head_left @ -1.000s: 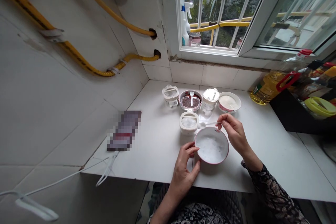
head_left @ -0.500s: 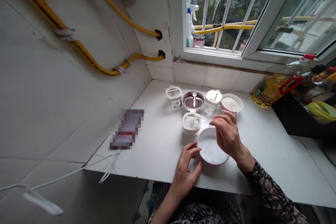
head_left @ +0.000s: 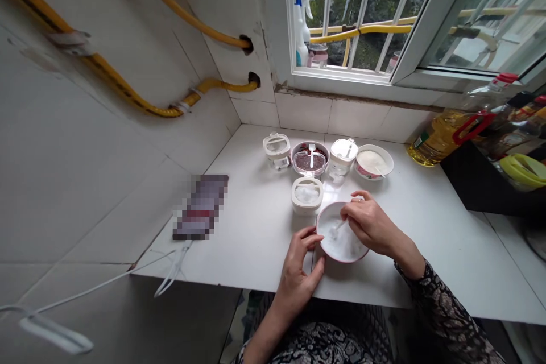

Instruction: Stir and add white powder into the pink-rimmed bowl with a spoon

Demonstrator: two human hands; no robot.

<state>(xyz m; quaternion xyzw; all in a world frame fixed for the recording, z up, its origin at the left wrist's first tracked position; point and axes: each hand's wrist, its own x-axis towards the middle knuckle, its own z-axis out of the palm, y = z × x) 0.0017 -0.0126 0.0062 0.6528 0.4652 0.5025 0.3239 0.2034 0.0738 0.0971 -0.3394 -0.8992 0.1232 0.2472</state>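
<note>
A round bowl (head_left: 347, 249) with a pinkish rim and white contents stands near the counter's front edge. My left hand (head_left: 301, 264) steadies it from the left, fingers on the rim and thumb low on its side. In my right hand (head_left: 369, 222), closed fingers pinch a small white spoon (head_left: 336, 230), whose tip is down in the white contents. Just behind the bowl is an open clear jar (head_left: 307, 196) of white stuff with a pale rim.
Along the back stand a lidded jar (head_left: 277, 152), a bowl of dark red grains (head_left: 310, 164) with a white spoon, another jar (head_left: 342, 154) and a bowl of pale grains (head_left: 373, 162). An oil bottle (head_left: 435, 136) is at right, a blurred dark slab (head_left: 200, 207) at left.
My right hand has moved the spoon from above the open jar down into the bowl. My left hand stays at the bowl's rim. The view has shifted slightly.
</note>
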